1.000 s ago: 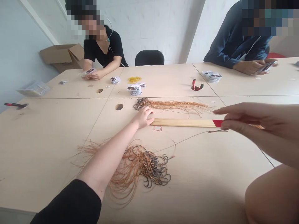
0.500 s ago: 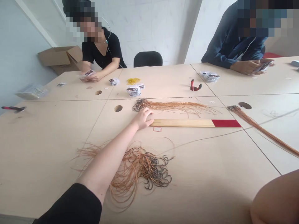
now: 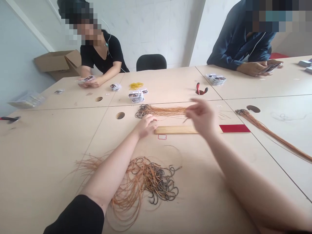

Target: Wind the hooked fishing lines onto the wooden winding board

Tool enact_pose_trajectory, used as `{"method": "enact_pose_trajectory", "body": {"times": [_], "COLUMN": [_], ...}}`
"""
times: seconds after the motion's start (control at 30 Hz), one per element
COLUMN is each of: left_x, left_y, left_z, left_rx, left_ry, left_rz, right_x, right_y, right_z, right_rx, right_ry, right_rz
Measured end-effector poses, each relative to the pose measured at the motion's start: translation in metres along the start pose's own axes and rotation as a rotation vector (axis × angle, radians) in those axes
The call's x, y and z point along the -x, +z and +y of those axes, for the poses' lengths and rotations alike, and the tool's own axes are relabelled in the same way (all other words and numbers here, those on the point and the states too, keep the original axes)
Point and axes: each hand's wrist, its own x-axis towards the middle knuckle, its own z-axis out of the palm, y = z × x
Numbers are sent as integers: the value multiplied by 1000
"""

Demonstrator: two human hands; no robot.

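My left hand [image 3: 146, 126] rests at the left end of a flat wooden strip [image 3: 175, 130] with a red end section, its thumb and fingers apart. Just beyond it lies a bundle of dark fish hooks [image 3: 143, 111] tied to orange-brown lines that stretch right. Over the strip hovers my right hand [image 3: 203, 117], slightly blurred, with fingers curled together. A small thin tip shows by its thumb; I cannot make out what it is. Below my left forearm sits a tangled heap of hooks [image 3: 162, 183] with looped brown lines [image 3: 129, 198].
Another hook bundle [image 3: 258, 123] lies at right beside a table hole [image 3: 253, 109]. Red-handled pliers [image 3: 201, 89] stand in a hole. Packet stacks [image 3: 136, 96] and yellow pieces [image 3: 136, 85] lie farther back. Two people across the table hold packets. A small label [image 3: 162, 137] is near the strip.
My right hand has come in from the lower right to above the strip. My left hand stays by the strip's left end. A long thin line across the right side no longer shows.
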Motion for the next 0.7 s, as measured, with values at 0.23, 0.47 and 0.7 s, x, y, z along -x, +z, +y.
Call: {"method": "enact_pose_trajectory", "body": {"times": [0.23, 0.47, 0.7], "left_x": [-1, -9, -9], "left_y": [-5, 7, 11], "left_z": [2, 18, 19], "left_rx": [124, 74, 117], "left_ry": [19, 194, 178], "left_rz": [-14, 66, 122], "right_x": [7, 20, 22], "right_y": [60, 55, 57], "right_z": [25, 20, 23], "right_rx": [-3, -9, -51], "right_ry": [-68, -181, -206], "right_rz": [-227, -356, -406]}}
